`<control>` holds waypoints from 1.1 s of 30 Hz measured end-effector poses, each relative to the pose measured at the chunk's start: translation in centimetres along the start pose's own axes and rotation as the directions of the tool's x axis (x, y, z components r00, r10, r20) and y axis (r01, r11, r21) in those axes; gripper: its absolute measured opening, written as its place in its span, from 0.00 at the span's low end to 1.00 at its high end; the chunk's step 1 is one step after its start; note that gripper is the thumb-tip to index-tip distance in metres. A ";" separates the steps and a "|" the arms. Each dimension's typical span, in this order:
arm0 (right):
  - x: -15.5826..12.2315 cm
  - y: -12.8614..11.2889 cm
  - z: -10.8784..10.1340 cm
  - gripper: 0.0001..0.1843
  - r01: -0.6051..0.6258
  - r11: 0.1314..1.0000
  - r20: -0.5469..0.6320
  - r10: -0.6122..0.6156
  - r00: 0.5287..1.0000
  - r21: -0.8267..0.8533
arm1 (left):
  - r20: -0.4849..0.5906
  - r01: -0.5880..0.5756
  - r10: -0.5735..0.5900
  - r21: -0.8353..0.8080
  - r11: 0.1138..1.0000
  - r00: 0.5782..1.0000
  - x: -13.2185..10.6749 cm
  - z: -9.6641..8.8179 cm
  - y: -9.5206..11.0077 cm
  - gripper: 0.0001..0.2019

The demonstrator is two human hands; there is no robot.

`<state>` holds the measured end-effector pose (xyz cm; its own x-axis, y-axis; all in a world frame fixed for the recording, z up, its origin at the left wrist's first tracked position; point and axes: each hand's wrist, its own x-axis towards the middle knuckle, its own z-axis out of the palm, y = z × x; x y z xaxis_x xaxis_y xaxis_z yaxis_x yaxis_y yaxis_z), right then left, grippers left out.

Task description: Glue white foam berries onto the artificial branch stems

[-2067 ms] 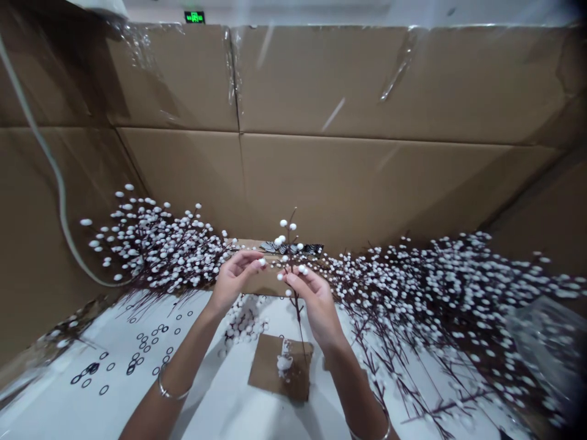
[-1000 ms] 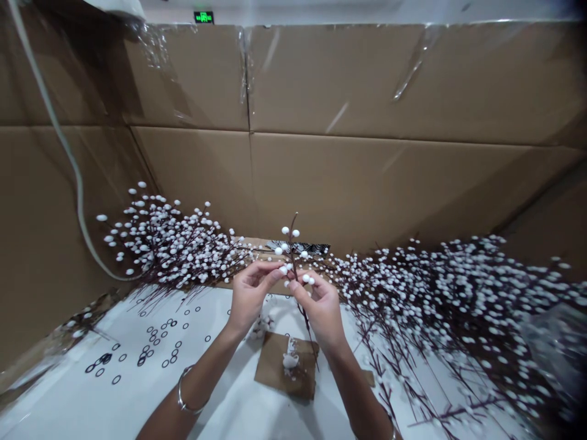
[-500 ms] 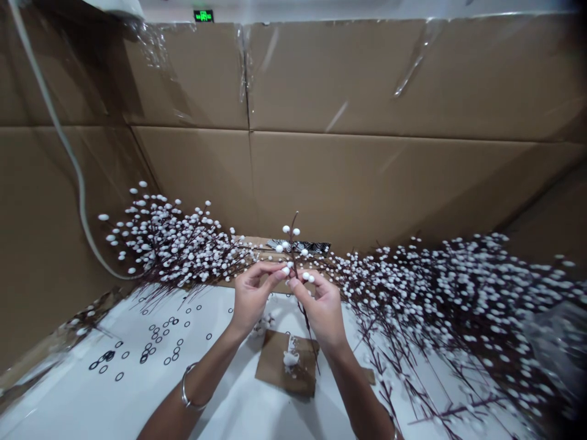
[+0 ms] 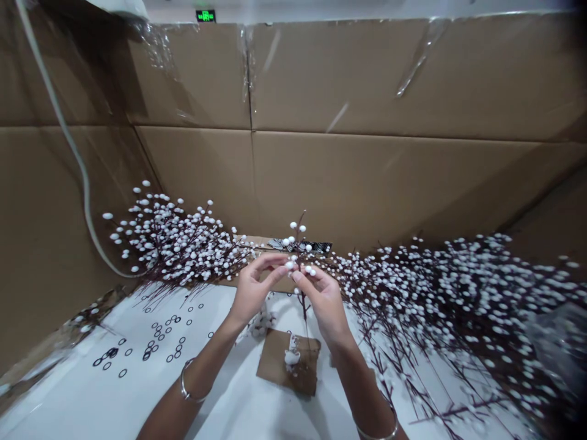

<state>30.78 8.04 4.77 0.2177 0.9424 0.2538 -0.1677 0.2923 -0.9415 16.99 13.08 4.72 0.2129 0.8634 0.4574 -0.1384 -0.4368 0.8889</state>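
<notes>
Both hands are pressed together at the fingertips: the right hand point(image 4: 324, 311) and, I think, the left hand point(image 4: 252, 293) pinch a thin dark-brown stem with white foam berries point(image 4: 302, 241), upright at frame centre. It seems light and springy; the bare stem is safer to hold than the small berries.

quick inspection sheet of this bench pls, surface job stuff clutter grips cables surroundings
surface: white tabletop, in view around the items
job's things: berry stem, white berries, held upright; cardboard square below it, white bits on it
clutter: black rings scattered left; heaped berry sprays left and right
grips: right hand pinches the stem; left hand touches its berries
cables: white cable down the left wall
surroundings: taped cardboard walls, lit green sign above
</notes>
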 end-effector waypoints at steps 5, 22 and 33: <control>0.3 -0.3 -0.2 0.14 -0.052 0.980 -0.010 0.055 0.998 0.192 | 0.332 0.177 -0.196 0.087 0.980 0.923 0.0 -0.8 1.1 0.16; 0.1 -2.0 -0.7 0.19 0.028 0.940 -0.108 0.009 0.994 0.340 | 0.476 0.147 -0.282 0.301 0.942 0.833 -1.5 0.3 2.3 0.07; 1.4 -1.7 -1.7 0.14 0.115 0.857 -0.378 0.098 0.921 0.503 | 0.529 -0.006 -0.375 0.584 0.811 0.761 0.9 -2.1 -0.8 0.19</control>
<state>33.04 8.59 6.33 0.5473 0.8350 0.0576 -0.6023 0.4407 -0.6656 15.24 14.76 4.40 0.7257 0.6875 0.0284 0.4516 -0.5070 0.7341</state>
